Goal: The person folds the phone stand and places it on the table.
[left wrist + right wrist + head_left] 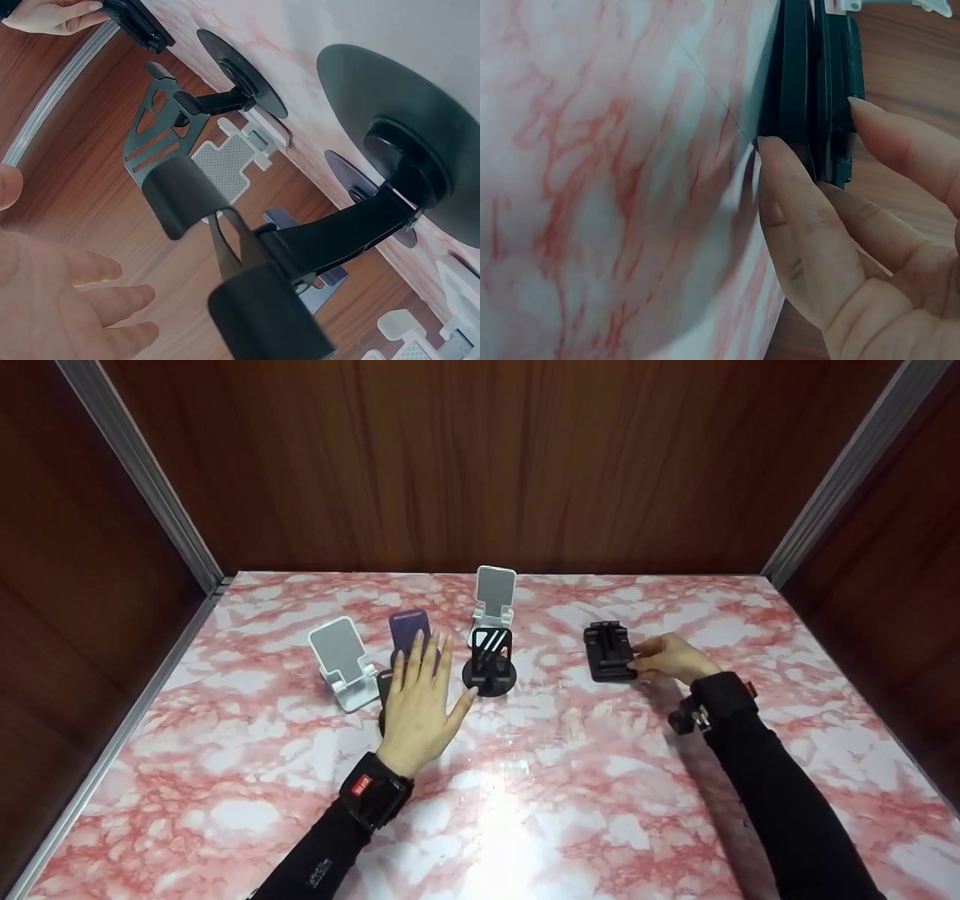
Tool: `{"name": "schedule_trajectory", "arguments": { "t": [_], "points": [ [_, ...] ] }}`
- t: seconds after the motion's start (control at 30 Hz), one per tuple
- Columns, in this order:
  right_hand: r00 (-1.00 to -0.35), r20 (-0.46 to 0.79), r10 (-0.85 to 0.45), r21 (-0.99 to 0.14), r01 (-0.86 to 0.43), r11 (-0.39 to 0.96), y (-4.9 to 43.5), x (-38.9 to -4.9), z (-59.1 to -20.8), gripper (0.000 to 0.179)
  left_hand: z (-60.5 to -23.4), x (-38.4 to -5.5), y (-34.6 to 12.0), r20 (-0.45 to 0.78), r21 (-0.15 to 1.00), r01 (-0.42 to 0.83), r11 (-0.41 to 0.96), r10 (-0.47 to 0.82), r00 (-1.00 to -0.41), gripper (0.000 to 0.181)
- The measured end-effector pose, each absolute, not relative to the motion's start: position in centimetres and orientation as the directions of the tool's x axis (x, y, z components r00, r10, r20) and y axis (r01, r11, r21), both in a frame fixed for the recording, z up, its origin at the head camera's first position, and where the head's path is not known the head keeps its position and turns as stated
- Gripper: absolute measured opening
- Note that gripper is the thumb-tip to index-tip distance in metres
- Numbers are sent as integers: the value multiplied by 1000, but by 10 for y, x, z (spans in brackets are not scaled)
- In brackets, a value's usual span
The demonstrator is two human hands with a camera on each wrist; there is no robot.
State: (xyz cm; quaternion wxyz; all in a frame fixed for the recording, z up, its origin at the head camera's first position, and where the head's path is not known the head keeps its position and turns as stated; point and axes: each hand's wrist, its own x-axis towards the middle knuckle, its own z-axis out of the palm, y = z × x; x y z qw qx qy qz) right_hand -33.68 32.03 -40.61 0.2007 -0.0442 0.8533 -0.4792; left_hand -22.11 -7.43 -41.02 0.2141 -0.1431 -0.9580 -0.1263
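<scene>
Head view: your right hand (670,658), right of centre in the frame, grips the near right corner of a folded black stand (609,651). Right wrist view, upper right: your thumb lies against one face of that stand, your fingers against its edge and the other side. A dark gap shows between stand and table (247,810); you can't quite judge from this angle whether that corner is raised.

Your left hand (416,705), just left of centre in the head view, is flat, palm down, fingers straight and spread, holding nothing. It partly covers a round-based black stand (337,236), which looms large right of centre in the left wrist view; there your fingers show at lower left, apart from it. Just past your fingertips, head view, a purple stand (409,626) is upright, partly hidden by them.

Near your left thumb, centre of the head view: a slotted black stand (491,679) on a round base. Directly behind it, higher in the frame, a grey-faced white stand (496,589). Left of your left hand, another white stand (339,652) leans back. Wood-grain panel (480,465) across the top.
</scene>
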Motion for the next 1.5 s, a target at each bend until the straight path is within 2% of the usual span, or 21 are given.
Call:
{"name": "schedule_trajectory", "arguments": {
  "t": [0.2,0.33,0.6,0.8,1.03,1.13,1.5],
  "points": [
    [-913,-316,-257,-807,117,579,318,-335,-402,55,-410,-221,-74,449,179,330,927,221,-866,73],
    [-924,-291,-247,-769,73,635,315,-332,-397,54,-411,-221,-74,449,177,329,928,221,-866,73],
    [-948,-187,-258,-552,-116,826,303,-322,-384,64,-411,-221,-74,465,185,336,924,219,-858,73],
    [-946,-83,-314,-418,-253,872,294,-314,-383,69,-412,-221,-74,470,187,332,924,213,-857,73],
    [-948,-18,-319,-328,-296,897,276,-303,-389,67,-413,-221,-74,468,175,328,928,214,-857,73],
    [-943,2,-333,-307,-318,897,267,-298,-392,65,-413,-221,-74,449,179,328,928,220,-866,73],
    [-909,51,-415,-366,-403,838,238,-290,-395,66,-414,-221,-72,437,160,327,931,230,-869,74]
  ]
}}
